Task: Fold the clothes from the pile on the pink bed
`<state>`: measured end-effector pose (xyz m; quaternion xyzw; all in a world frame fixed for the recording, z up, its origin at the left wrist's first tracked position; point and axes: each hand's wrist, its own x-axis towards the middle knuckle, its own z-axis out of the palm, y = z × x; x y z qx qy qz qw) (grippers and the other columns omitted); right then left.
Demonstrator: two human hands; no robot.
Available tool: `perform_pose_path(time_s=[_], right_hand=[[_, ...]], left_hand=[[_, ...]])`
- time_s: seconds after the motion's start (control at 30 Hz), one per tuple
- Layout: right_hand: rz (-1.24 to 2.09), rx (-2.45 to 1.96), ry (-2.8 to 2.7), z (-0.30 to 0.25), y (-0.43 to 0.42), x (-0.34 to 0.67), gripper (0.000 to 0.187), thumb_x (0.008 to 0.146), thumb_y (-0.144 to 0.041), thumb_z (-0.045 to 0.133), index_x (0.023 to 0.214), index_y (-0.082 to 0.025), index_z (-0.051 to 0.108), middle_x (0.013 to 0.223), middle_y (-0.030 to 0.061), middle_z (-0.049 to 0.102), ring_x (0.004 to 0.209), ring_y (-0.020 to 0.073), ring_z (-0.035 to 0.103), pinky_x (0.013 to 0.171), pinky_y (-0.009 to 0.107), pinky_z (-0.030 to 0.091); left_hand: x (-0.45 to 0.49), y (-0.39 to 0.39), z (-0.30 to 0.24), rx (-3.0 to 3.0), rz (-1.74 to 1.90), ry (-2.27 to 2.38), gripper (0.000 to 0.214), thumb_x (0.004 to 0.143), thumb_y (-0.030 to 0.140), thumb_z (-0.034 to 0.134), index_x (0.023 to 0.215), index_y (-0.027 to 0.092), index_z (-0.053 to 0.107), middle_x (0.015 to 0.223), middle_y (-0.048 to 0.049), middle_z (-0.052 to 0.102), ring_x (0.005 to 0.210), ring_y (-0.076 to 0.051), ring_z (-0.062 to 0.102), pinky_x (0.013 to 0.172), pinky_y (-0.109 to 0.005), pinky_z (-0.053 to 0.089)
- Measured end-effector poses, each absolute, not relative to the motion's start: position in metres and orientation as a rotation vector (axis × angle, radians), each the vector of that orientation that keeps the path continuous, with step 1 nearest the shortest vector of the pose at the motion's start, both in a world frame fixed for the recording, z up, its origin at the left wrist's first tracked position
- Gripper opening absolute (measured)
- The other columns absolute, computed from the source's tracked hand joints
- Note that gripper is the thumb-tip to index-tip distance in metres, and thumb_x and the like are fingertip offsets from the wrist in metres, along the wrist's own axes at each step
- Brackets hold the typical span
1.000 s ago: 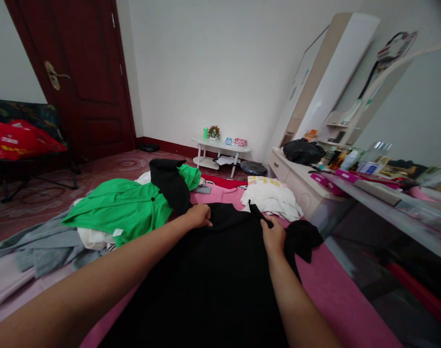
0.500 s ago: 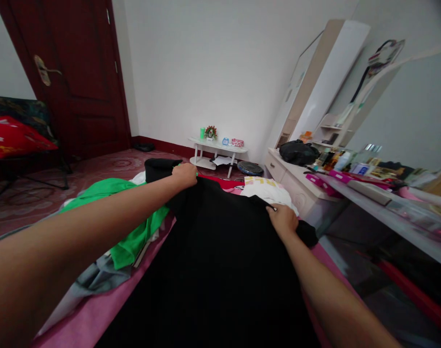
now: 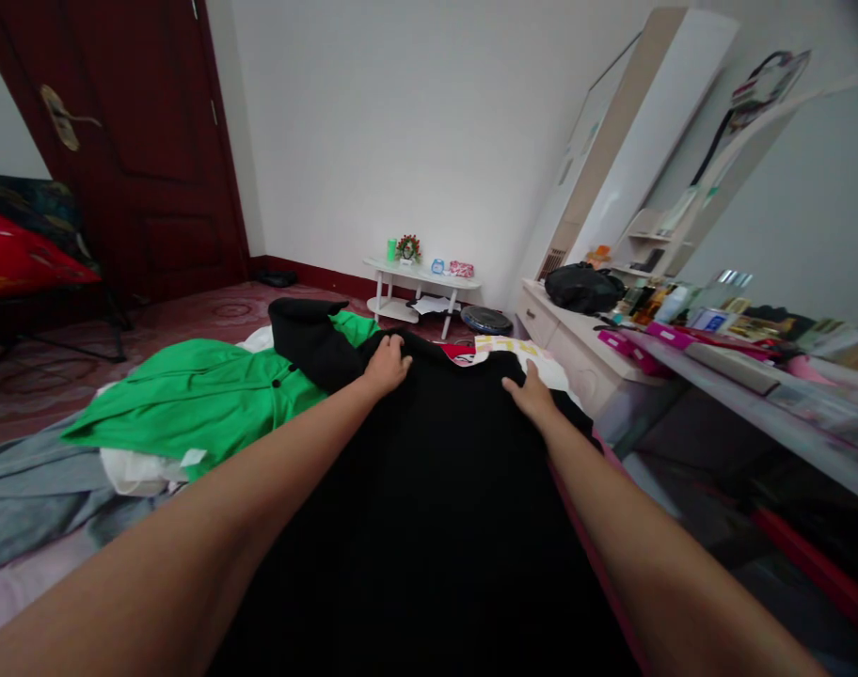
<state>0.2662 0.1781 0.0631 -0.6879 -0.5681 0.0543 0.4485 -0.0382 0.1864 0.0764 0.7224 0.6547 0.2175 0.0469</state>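
A large black garment (image 3: 443, 508) lies spread over the pink bed in front of me. My left hand (image 3: 387, 362) rests flat on its far left part, fingers stretched out, beside a black sleeve (image 3: 309, 338) that lies over a green shirt (image 3: 203, 400). My right hand (image 3: 530, 395) lies flat on the far right part of the black garment, fingers extended. Neither hand grips anything.
Grey clothing (image 3: 34, 494) and white pieces lie left of the green shirt. A white printed top (image 3: 520, 353) and red cloth lie beyond the black garment. A cluttered dresser (image 3: 612, 353) stands to the right, a small white table (image 3: 419, 282) by the wall, a dark red door (image 3: 119, 141) at left.
Both hands pulled the black garment's top edge away from me, then let go and now lie flat on it. The garment now covers more of the bed and the white top.
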Motion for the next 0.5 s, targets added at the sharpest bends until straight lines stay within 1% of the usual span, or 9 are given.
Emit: perform_pose_path(time_s=[0.07,0.13,0.2,0.27,0.3,0.33,0.4,0.47,0.5], right_hand=[[0.134,-1.741,-1.655,0.041,0.16,0.257,0.069,0.069,-0.031,0.071,0.134,-0.017,0.05,0.143,0.0157,0.046,0.132,0.0296,0.042,0.104,0.045,0.036],[0.027,-1.792,-1.966,0.021,0.139,0.251,0.063,0.08,-0.035,0.062,0.14,-0.022,0.044,0.151,0.0116,0.034,0.141,0.0293,0.024,0.11,0.052,0.024],[-0.1,-1.851,-2.191,0.008,0.119,0.25,0.052,0.092,-0.039,0.046,0.142,-0.025,0.041,0.153,0.0107,0.031,0.143,0.0292,0.018,0.111,0.057,0.016],[-0.136,-1.91,-2.25,0.004,0.104,0.247,0.05,0.096,-0.041,0.036,0.142,-0.023,0.041,0.152,0.0119,0.031,0.143,0.029,0.019,0.111,0.057,0.014],[-0.122,-1.959,-2.247,0.005,0.098,0.245,0.051,0.096,-0.041,0.035,0.143,-0.022,0.039,0.152,0.0127,0.031,0.143,0.029,0.02,0.111,0.057,0.014],[-0.096,-2.02,-2.228,0.008,0.093,0.24,0.051,0.096,-0.039,0.035,0.144,-0.02,0.038,0.152,0.0138,0.03,0.142,0.0294,0.021,0.111,0.057,0.014],[-0.037,-2.149,-2.161,0.016,0.085,0.224,0.053,0.094,-0.033,0.038,0.142,-0.013,0.04,0.15,0.0195,0.032,0.14,0.033,0.025,0.11,0.06,0.016],[0.008,-2.197,-2.123,0.022,0.076,0.2,0.052,0.09,-0.026,0.042,0.138,-0.006,0.045,0.146,0.0244,0.036,0.137,0.0366,0.032,0.107,0.062,0.019],[0.024,-2.172,-2.138,0.024,0.07,0.187,0.051,0.088,-0.023,0.042,0.136,-0.006,0.047,0.145,0.0241,0.038,0.135,0.0366,0.034,0.107,0.062,0.021]], left_hand=[[-0.034,0.173,0.054,2.324,0.564,1.88,0.06,0.089,0.041,0.055,0.14,0.015,0.037,0.15,-0.0186,0.032,0.139,-0.03,0.028,0.109,-0.043,0.029],[-0.032,0.156,0.034,2.428,0.468,1.76,0.059,0.088,0.045,0.055,0.139,0.018,0.042,0.153,-0.0158,0.029,0.143,-0.031,0.018,0.113,-0.048,0.019],[-0.034,0.133,0.019,2.507,0.404,1.649,0.054,0.092,0.047,0.048,0.139,0.021,0.044,0.153,-0.013,0.03,0.144,-0.03,0.017,0.115,-0.049,0.014],[-0.04,0.108,0.012,2.561,0.366,1.562,0.054,0.094,0.048,0.04,0.142,0.024,0.041,0.154,-0.011,0.027,0.144,-0.028,0.017,0.115,-0.048,0.014],[-0.043,0.095,0.012,2.578,0.35,1.532,0.055,0.094,0.049,0.038,0.143,0.025,0.039,0.155,-0.0102,0.025,0.144,-0.028,0.017,0.116,-0.048,0.014],[-0.047,0.08,0.013,2.591,0.334,1.507,0.056,0.094,0.05,0.038,0.144,0.026,0.038,0.155,-0.0094,0.023,0.144,-0.028,0.016,0.116,-0.047,0.014],[-0.053,0.051,0.02,2.603,0.291,1.453,0.058,0.092,0.052,0.038,0.145,0.028,0.035,0.156,-0.008,0.02,0.144,-0.025,0.014,0.116,-0.044,0.015],[-0.058,0.023,0.032,2.596,0.207,1.377,0.062,0.09,0.052,0.041,0.146,0.025,0.033,0.156,-0.0099,0.019,0.144,-0.024,0.013,0.116,-0.043,0.018],[-0.06,0.01,0.039,2.591,0.16,1.332,0.064,0.089,0.05,0.044,0.146,0.022,0.034,0.155,-0.0119,0.019,0.143,-0.025,0.014,0.115,-0.042,0.021]])
